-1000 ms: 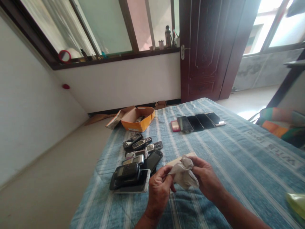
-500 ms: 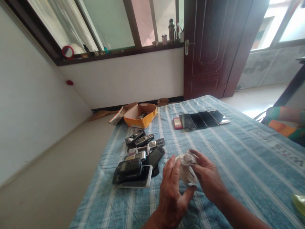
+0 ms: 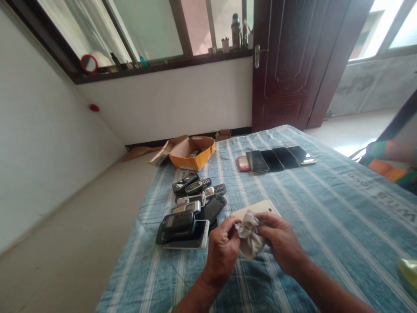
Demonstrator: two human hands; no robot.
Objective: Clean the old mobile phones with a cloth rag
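Cloth (image 3: 252, 244) looks soft, light; your left hand (image 3: 223, 248) and right hand (image 3: 284, 240) pinch its sides, sound holds. The cream phone (image 3: 261, 208) at its far side seems slick: favour edges.

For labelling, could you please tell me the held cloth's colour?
The cloth is greyish white; head view.

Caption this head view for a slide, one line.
Left hand and right hand pinch a crumpled cloth by a pale smartphone, beside piled mobile phones on a striped blue cover.
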